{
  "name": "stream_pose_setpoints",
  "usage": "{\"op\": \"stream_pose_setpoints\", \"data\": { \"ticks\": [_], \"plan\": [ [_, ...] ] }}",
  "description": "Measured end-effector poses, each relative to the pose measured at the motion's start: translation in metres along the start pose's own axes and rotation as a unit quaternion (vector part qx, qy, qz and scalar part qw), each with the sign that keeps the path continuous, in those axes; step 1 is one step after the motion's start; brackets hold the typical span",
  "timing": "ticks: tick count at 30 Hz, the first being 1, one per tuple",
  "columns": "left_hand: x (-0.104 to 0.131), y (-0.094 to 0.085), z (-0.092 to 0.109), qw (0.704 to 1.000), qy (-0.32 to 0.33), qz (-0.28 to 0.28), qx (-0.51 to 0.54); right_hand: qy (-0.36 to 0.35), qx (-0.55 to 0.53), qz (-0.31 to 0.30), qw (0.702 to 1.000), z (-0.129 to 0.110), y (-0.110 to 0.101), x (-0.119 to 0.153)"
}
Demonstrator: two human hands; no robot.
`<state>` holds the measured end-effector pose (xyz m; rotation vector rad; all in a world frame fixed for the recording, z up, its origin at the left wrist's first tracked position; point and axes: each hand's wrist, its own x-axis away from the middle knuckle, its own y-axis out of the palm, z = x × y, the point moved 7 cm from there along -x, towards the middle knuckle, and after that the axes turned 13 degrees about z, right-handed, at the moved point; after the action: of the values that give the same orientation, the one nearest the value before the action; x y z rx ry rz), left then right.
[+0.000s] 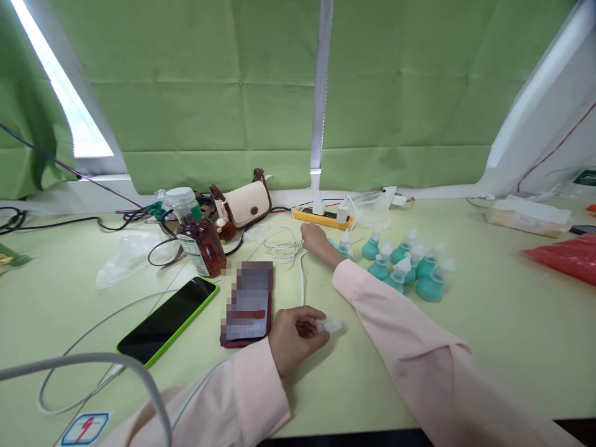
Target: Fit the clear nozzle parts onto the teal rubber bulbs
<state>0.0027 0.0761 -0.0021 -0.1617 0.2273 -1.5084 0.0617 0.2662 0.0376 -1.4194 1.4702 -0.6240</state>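
Observation:
My left hand (298, 338) is closed in a pinch on a small translucent plastic nozzle (329, 325), just above the table beside the red-cased phone (249, 304). Farther forward, my right hand (321, 243) reaches toward the power strip, its fingers curled in and mostly hidden; whatever they hold does not show. One teal squeeze bulb with a clear nozzle (343, 243) stands right beside that wrist. To the right of it is a group of several similar teal squeeze bulbs (431, 285) with whitish nozzles, standing upright. A white cable (302, 279) runs between my hands.
A green-edged phone (167, 320) and a bottle of dark red liquid (200, 242) stand at left. Behind are a cream-and-brown bag (246, 205) and a yellow power strip (321, 217). A tissue pack (528, 215) and red plastic bag (565, 254) lie right. A grey cable arches at lower left.

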Motion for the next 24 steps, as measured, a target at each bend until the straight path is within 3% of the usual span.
{"op": "stream_pose_setpoints", "data": {
  "ticks": [5, 11, 19, 24],
  "plan": [
    [-0.001, 0.000, -0.001, 1.000, -0.002, -0.006, 0.010, 0.007, -0.203, -0.058, 0.978, -0.010, -0.006, 0.035],
    [-0.003, -0.003, -0.001, 0.999, -0.018, 0.013, 0.042, 0.070, -0.428, -0.175, 0.884, -0.008, -0.017, 0.092],
    [-0.001, -0.006, -0.001, 0.996, -0.037, 0.024, 0.072, 0.165, -0.545, -0.239, 0.786, 0.023, -0.020, 0.143],
    [-0.001, -0.004, -0.001, 0.994, -0.062, 0.017, 0.091, 0.198, -0.560, -0.225, 0.772, 0.035, -0.017, 0.153]
  ]
}}
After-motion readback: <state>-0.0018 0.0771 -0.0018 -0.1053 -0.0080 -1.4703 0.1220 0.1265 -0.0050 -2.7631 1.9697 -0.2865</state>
